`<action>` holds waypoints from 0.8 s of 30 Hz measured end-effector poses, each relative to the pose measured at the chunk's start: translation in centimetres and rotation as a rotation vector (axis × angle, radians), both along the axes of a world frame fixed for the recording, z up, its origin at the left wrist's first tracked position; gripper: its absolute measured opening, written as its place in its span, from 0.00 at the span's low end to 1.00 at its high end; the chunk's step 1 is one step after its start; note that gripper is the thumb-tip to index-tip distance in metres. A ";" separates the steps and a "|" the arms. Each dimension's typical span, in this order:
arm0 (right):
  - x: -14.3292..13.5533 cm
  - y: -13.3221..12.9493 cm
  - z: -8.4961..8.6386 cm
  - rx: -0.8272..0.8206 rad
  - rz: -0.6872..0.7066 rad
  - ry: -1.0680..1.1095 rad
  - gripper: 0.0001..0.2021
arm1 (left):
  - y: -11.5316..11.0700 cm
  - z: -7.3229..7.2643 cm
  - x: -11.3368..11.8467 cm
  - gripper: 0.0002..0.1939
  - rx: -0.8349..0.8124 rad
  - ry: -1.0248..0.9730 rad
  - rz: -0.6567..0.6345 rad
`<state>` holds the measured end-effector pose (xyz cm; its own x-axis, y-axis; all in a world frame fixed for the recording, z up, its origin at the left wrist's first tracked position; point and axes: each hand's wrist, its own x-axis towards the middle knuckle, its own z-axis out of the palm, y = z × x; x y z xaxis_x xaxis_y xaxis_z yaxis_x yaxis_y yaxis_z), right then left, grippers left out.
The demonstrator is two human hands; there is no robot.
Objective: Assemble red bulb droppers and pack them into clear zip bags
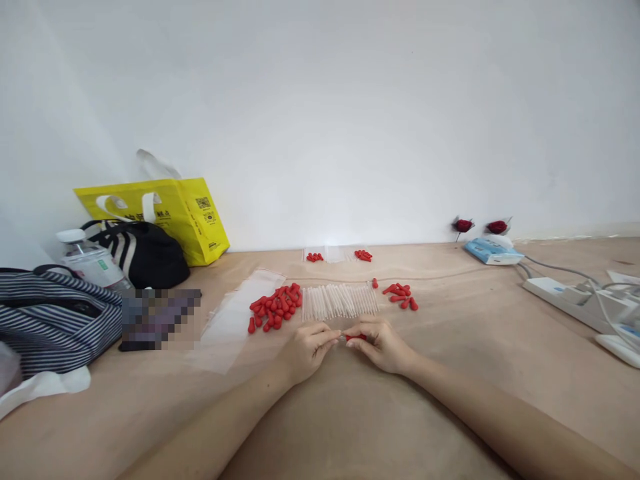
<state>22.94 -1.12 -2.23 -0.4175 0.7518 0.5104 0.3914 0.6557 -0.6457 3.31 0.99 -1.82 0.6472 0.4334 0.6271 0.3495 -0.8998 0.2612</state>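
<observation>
My left hand [311, 348] pinches the end of a thin white stick, only a bit of which shows between my hands. My right hand [381, 345] is closed round a red balloon-shaped piece [356, 338], close to the fingertips of my left hand. Just beyond them lies a row of white sticks [340, 301] side by side. A pile of red pieces [275, 307] is left of the row. On its right is a smaller group of red pieces [401, 295], with a single red piece [375, 283] at the row's far corner.
Clear plastic bags [235, 320] lie left of the red pile. Two small bagged red groups are near the wall. At the left stand a yellow bag [200, 220], a bottle [97, 263] and a striped pouch [60, 323]. Tissues [493, 251] and a power strip [570, 303] lie at the right.
</observation>
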 end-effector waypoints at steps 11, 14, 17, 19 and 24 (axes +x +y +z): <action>-0.2 -0.1 0.0 0.026 -0.044 -0.072 0.08 | -0.3 -0.4 0.4 0.11 0.040 0.010 0.068; -0.1 -0.1 0.1 -0.008 -0.080 -0.064 0.08 | -0.3 -0.4 0.5 0.10 0.013 0.013 0.114; 0.1 0.0 0.0 -0.017 -0.126 -0.038 0.08 | -0.2 -0.2 0.3 0.10 0.018 0.046 0.177; 0.4 0.0 -0.1 0.008 -0.149 -0.055 0.07 | -0.1 0.0 0.1 0.11 0.054 0.096 0.189; 1.2 -0.2 0.0 0.074 -0.190 -0.210 0.07 | 0.0 0.3 -0.3 0.13 0.094 0.143 0.167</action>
<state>24.12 -1.31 -2.25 -0.3755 0.7903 0.4841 0.6318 0.6005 -0.4902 3.03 0.96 -1.51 0.6563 0.4862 0.5770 0.5232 -0.8442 0.1163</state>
